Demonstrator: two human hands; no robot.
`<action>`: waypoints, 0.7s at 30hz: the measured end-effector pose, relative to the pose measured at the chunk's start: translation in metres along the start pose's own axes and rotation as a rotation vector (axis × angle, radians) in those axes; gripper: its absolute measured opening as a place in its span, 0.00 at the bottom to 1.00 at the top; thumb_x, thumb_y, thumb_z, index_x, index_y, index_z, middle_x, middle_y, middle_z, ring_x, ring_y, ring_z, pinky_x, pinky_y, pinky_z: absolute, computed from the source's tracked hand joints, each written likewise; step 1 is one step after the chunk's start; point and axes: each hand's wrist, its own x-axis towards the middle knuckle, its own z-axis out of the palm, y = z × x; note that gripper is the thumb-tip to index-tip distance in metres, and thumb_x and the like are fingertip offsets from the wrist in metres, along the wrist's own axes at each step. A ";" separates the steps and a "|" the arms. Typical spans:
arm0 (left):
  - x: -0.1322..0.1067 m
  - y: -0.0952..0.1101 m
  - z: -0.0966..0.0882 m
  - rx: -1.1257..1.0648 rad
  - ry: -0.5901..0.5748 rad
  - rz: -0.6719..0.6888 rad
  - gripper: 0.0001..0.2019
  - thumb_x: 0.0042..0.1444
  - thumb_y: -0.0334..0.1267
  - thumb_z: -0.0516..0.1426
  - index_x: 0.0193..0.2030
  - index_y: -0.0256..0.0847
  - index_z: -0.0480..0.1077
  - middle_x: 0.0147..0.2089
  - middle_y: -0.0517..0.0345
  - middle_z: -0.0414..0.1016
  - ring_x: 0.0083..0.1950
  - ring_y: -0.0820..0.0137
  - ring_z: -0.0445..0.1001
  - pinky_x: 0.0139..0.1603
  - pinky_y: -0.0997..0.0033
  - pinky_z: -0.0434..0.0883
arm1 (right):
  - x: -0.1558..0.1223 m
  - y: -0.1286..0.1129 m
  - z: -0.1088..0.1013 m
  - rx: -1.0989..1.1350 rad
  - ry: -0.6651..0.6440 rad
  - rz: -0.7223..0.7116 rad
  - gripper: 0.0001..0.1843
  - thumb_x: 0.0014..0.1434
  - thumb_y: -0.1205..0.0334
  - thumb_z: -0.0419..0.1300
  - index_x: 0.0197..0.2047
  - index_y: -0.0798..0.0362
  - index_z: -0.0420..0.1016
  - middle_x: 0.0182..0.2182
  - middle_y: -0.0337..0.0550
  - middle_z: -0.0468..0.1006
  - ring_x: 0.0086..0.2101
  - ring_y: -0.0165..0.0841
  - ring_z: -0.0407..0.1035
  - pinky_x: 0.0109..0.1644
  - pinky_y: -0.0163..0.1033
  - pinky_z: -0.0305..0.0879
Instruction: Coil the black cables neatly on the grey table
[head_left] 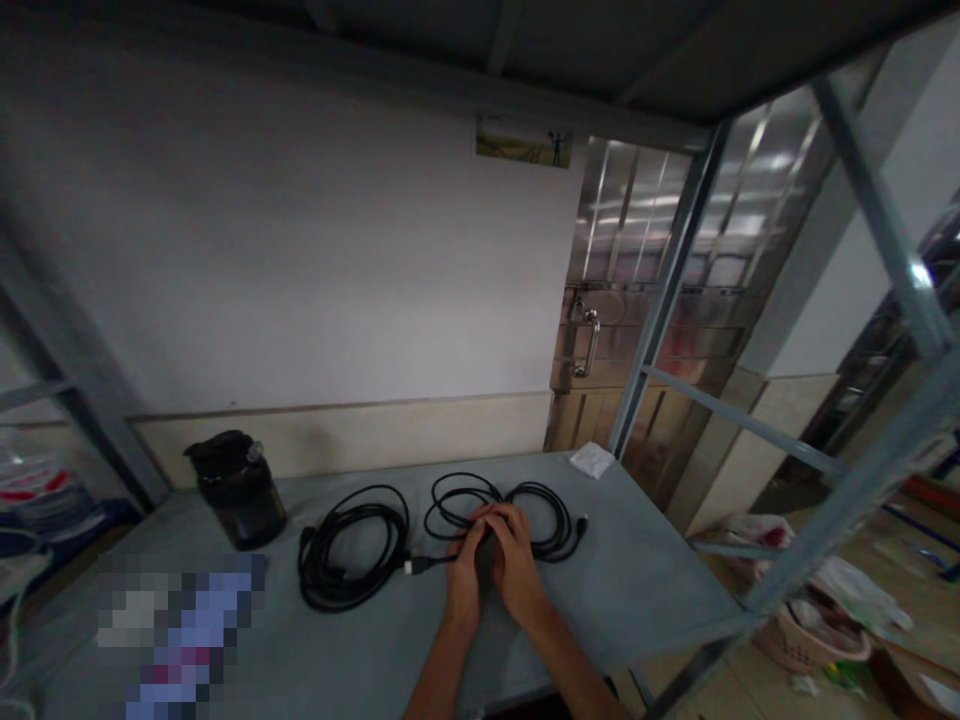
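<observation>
My left hand and my right hand meet over the middle of a black cable on the grey-blue table. Fingers of both hands are closed around the cable's gathered middle, and its loops fan out behind and to the right. One connector end with a pale tip sticks out left of my left hand; another plug lies at the right end of the loops. Left of my hands lies a second coiled black cable, touching or nearly touching that connector. Exactly what my fingertips pinch is hidden.
A dark lidded bottle stands at the back left. A white tissue lies near the back right corner. A blurred-out item is at the front left. Metal frame posts rise beside the table; a basket sits on the floor.
</observation>
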 end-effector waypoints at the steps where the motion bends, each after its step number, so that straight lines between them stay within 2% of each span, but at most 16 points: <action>1: -0.001 0.002 0.000 -0.010 0.005 -0.016 0.22 0.49 0.54 0.75 0.44 0.38 0.88 0.49 0.45 0.90 0.59 0.49 0.86 0.71 0.47 0.76 | 0.000 0.001 0.000 0.010 0.038 0.024 0.35 0.59 0.80 0.54 0.63 0.43 0.82 0.60 0.49 0.77 0.63 0.45 0.72 0.72 0.55 0.70; 4: -0.003 0.009 0.000 -0.072 0.043 -0.040 0.22 0.49 0.55 0.72 0.41 0.39 0.88 0.54 0.42 0.89 0.64 0.46 0.83 0.71 0.47 0.75 | 0.001 0.010 0.004 0.022 0.214 0.119 0.22 0.68 0.73 0.53 0.56 0.46 0.81 0.57 0.50 0.77 0.61 0.44 0.73 0.70 0.54 0.72; 7: -0.004 0.018 -0.004 -0.153 0.092 -0.051 0.16 0.46 0.51 0.70 0.35 0.40 0.87 0.55 0.42 0.89 0.67 0.45 0.81 0.69 0.48 0.76 | 0.003 0.023 0.006 0.051 0.366 0.241 0.11 0.75 0.60 0.56 0.55 0.47 0.77 0.54 0.51 0.79 0.56 0.44 0.76 0.65 0.53 0.76; 8: -0.004 0.021 -0.006 -0.187 0.097 -0.057 0.14 0.44 0.49 0.69 0.32 0.41 0.85 0.53 0.43 0.90 0.66 0.44 0.82 0.69 0.49 0.76 | 0.004 0.027 0.006 0.074 0.395 0.289 0.12 0.76 0.54 0.58 0.56 0.48 0.77 0.52 0.51 0.81 0.53 0.45 0.78 0.62 0.53 0.77; 11: -0.004 0.028 -0.009 -0.262 0.097 -0.068 0.10 0.42 0.46 0.67 0.22 0.43 0.78 0.47 0.45 0.90 0.65 0.44 0.83 0.69 0.49 0.75 | 0.006 0.032 0.004 0.199 0.405 0.422 0.22 0.76 0.39 0.59 0.53 0.50 0.77 0.45 0.50 0.84 0.43 0.44 0.82 0.51 0.49 0.81; 14: -0.003 0.032 -0.008 -0.298 0.118 -0.098 0.13 0.44 0.45 0.66 0.18 0.44 0.69 0.43 0.46 0.90 0.62 0.46 0.85 0.70 0.48 0.76 | 0.008 0.027 0.000 0.320 0.347 0.471 0.27 0.75 0.33 0.59 0.51 0.50 0.79 0.41 0.49 0.86 0.38 0.42 0.83 0.45 0.45 0.82; 17: -0.003 0.034 -0.006 -0.340 0.102 -0.166 0.19 0.46 0.44 0.67 0.15 0.45 0.63 0.39 0.46 0.89 0.57 0.46 0.87 0.67 0.47 0.78 | 0.008 0.022 -0.001 0.375 0.299 0.464 0.28 0.74 0.33 0.61 0.52 0.50 0.82 0.44 0.50 0.88 0.42 0.43 0.85 0.48 0.44 0.84; 21: -0.004 0.029 -0.004 -0.305 0.040 -0.213 0.24 0.45 0.49 0.72 0.15 0.45 0.62 0.34 0.45 0.87 0.51 0.44 0.89 0.61 0.46 0.82 | 0.005 0.024 0.003 0.460 0.288 0.439 0.27 0.71 0.35 0.67 0.56 0.50 0.83 0.52 0.52 0.89 0.52 0.46 0.86 0.59 0.47 0.83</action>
